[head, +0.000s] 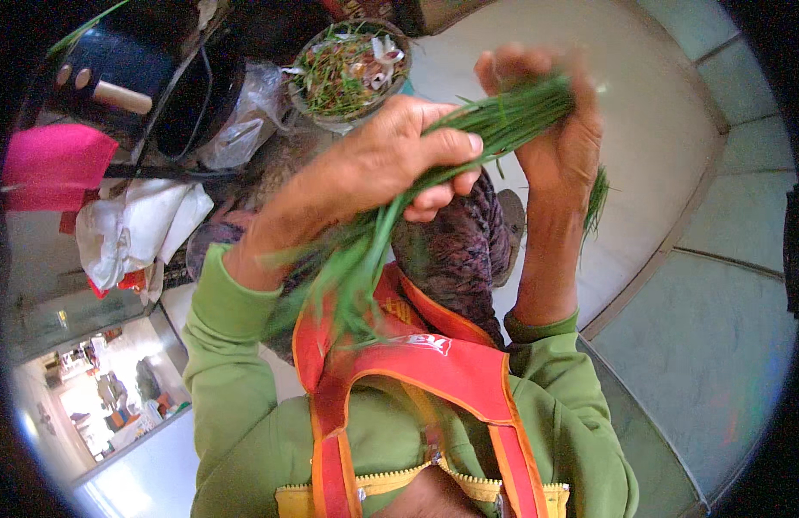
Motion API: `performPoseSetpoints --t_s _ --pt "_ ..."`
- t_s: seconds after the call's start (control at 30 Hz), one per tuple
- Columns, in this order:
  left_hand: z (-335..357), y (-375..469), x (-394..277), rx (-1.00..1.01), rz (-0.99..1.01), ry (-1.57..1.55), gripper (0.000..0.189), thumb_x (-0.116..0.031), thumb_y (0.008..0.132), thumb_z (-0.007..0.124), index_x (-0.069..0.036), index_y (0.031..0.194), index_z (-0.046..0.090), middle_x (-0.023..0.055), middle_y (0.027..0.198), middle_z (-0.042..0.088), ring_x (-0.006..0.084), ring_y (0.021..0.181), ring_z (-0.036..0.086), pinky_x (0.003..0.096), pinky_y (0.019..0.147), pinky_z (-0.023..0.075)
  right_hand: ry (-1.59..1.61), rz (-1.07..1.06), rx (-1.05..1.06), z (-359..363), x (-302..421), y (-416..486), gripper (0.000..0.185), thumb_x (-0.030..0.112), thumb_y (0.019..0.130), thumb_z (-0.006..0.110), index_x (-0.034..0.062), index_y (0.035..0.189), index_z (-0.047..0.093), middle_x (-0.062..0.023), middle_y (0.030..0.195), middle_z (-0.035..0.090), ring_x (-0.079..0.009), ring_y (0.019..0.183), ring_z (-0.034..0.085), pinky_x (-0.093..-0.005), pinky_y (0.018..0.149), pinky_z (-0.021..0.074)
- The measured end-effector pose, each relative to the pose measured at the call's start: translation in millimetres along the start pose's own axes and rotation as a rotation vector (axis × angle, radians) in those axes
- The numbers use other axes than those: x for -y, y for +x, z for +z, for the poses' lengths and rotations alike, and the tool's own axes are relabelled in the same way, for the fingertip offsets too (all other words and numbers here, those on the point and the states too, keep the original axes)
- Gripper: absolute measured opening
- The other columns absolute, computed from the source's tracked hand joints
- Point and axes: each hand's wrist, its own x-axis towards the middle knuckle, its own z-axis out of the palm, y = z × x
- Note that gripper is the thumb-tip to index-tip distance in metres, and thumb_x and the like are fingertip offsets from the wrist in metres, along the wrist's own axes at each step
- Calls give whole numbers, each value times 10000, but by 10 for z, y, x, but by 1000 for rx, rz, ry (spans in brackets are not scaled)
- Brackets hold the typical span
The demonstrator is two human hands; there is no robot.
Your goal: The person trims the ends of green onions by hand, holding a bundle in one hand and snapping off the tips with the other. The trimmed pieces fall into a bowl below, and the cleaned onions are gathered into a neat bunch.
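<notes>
A bundle of long green chives [509, 120] lies across my left hand [419, 155], which is closed around its middle with the thumb on top. The loose leafy ends [354, 278] hang down over the red apron and are blurred by motion. At the bundle's other end, my right hand [555, 116] rests its palm against the stalk tips. Its fingers are raised above the bundle, not wrapped around it, and are also blurred. More green chives [596, 201] show beside my right forearm, partly hidden by it.
A round bin [299, 103] full of green trimmings and peelings stands ahead on the tiled floor [658, 110]. Clear plastic bags [244, 123], white bags [134, 226] and a pink cloth [56, 165] are at the left. Green tiled panels [691, 311] bound the right side.
</notes>
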Motion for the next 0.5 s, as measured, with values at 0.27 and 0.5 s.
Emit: performPoseSetpoints --t_s 0.27,0.5 --pt "-226 -41 283 250 -130 -496 663 -529 966 264 34 1267 444 261 1121 582 338 814 664 413 652 586 359 143 82 -375 -41 177 337 367 930 543 100 755 435 58 583 328 -55 469 319 -225 462 304" --pt "-473 -284 489 172 -76 -535 816 -655 898 305 17 1358 353 248 1250 518 390 999 614 479 747 565 99 -8 -80 -747 6 139 362 415 938 489 99 770 436 54 573 313 -72 483 314 -245 478 305"
